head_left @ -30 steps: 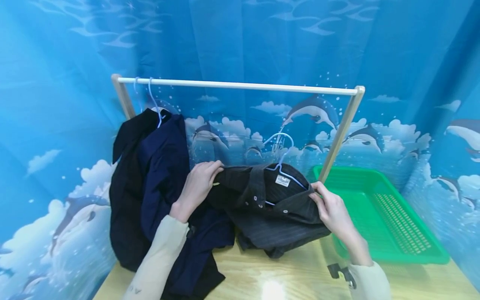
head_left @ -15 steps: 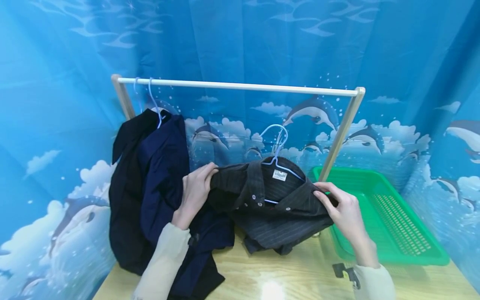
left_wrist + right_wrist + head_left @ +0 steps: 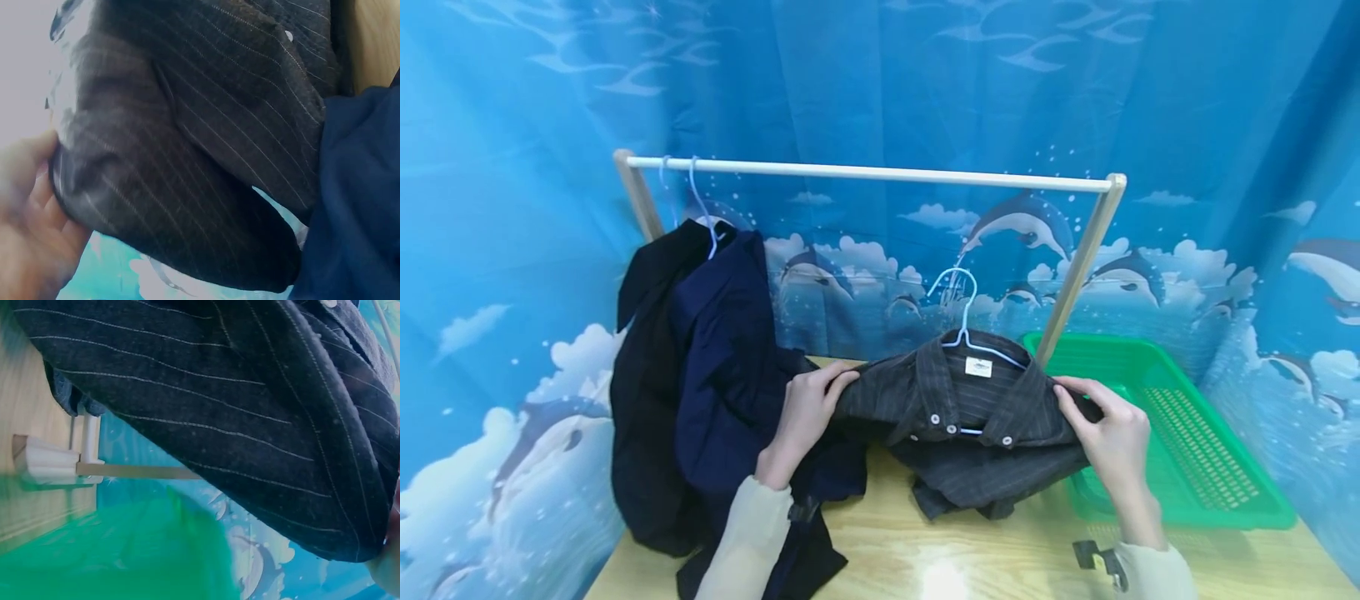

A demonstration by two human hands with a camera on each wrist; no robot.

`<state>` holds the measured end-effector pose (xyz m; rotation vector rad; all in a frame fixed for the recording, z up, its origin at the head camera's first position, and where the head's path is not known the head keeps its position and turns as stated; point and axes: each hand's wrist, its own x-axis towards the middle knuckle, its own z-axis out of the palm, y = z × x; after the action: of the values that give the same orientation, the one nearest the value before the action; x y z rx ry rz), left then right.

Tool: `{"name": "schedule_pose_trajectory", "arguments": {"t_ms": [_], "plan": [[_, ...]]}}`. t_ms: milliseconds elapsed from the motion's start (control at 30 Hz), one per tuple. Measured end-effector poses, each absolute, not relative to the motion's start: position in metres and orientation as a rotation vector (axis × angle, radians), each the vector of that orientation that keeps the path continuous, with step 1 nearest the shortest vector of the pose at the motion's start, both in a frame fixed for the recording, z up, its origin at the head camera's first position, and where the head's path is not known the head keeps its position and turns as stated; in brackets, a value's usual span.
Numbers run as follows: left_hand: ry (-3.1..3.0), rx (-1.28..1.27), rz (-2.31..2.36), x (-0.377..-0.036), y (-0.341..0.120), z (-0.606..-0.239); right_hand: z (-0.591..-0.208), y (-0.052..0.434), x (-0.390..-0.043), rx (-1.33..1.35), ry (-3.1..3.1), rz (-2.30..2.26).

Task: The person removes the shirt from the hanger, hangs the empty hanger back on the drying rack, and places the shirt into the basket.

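Striped shirt [image 3: 970, 417] already on hanger [image 3: 964, 321], held above table [image 3: 970, 558] below rail [image 3: 865, 172]. Left hand [image 3: 805, 412], right hand [image 3: 1112, 433] pinched shoulders (two shirts [image 3: 700, 367] hung far left). Hanging on rail remained.

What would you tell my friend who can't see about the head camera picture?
Two hands, the left hand and right hand, grip the shoulders of a dark pinstriped button-up shirt on a pale blue wire hanger, above a light wooden table. Behind stands a wooden clothes rail with dark navy garments hanging at left, and a green plastic basket at right.
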<state>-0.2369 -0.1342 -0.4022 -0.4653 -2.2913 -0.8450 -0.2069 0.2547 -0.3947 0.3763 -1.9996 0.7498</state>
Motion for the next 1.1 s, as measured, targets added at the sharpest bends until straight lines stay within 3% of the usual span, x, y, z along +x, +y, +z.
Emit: {"name": "schedule_pose_trajectory", "arguments": {"t_ms": [300, 1100], "plan": [[-2.355, -0.48, -0.935, -0.233, -0.138, -0.41, -0.406, 0.266, -0.207, 0.287, -2.035, 0.707], [-2.164, -0.582, -0.446, -0.23, -0.14, -0.419, -0.411, 0.27, -0.209, 0.321, -2.082, 0.732]]}}
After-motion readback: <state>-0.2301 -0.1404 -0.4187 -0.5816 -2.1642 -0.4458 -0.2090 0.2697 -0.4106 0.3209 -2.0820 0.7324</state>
